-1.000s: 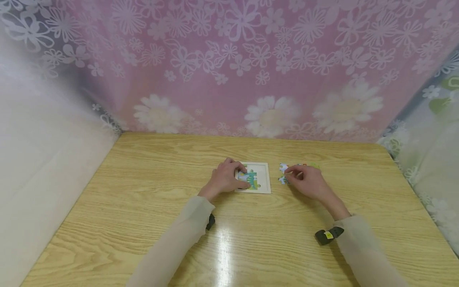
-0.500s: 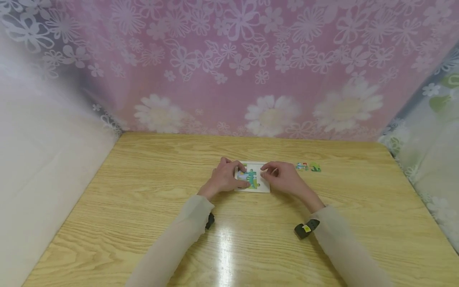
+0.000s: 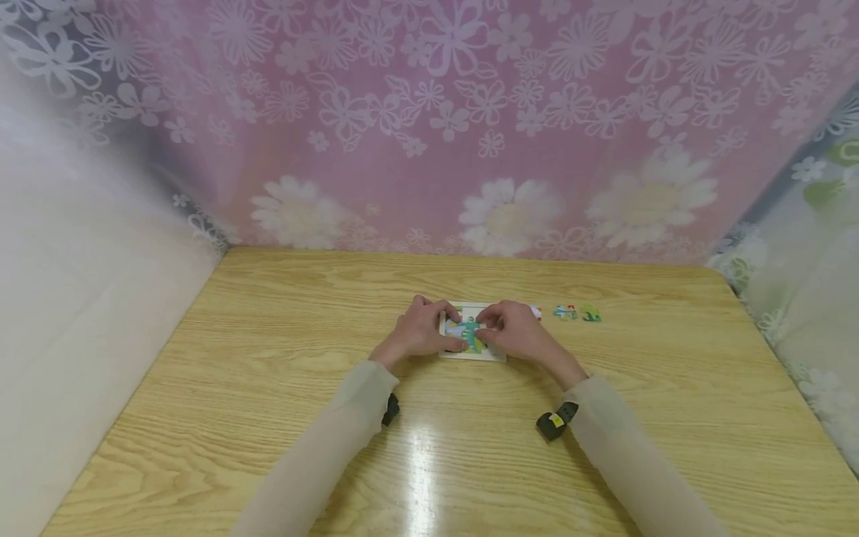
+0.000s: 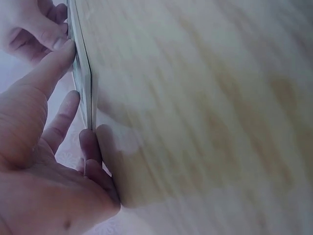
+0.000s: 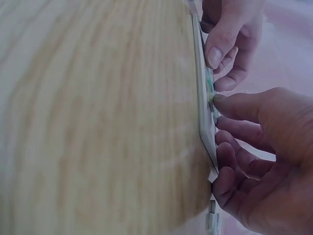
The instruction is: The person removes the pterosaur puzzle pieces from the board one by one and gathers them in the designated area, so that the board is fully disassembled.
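Observation:
A square jigsaw board (image 3: 485,358) with a pale frame lies on the table, its left part filled with teal, white and green pieces. My left hand (image 3: 417,330) is at its left side; the thumb and forefinger press on it from above, and the other fingers bend down beside its edge (image 4: 86,85). Over the right half of the tray, my right hand (image 3: 518,330) pinches a puzzle piece (image 5: 211,105) between thumb and forefinger, low against the assembled pieces. The fingers hide most of that piece's picture.
To the right of the board lie loose puzzle pieces: a blue and red one (image 3: 565,312), a green one (image 3: 591,312), and a white and red one (image 3: 535,312) partly behind the right hand. A flowered pink curtain (image 3: 403,164) hangs at the wooden table's (image 3: 302,313) back edge.
My right hand has moved left from the loose pieces onto the board with a piece, then slightly further left and down to the assembled part. My left hand has stayed in place.

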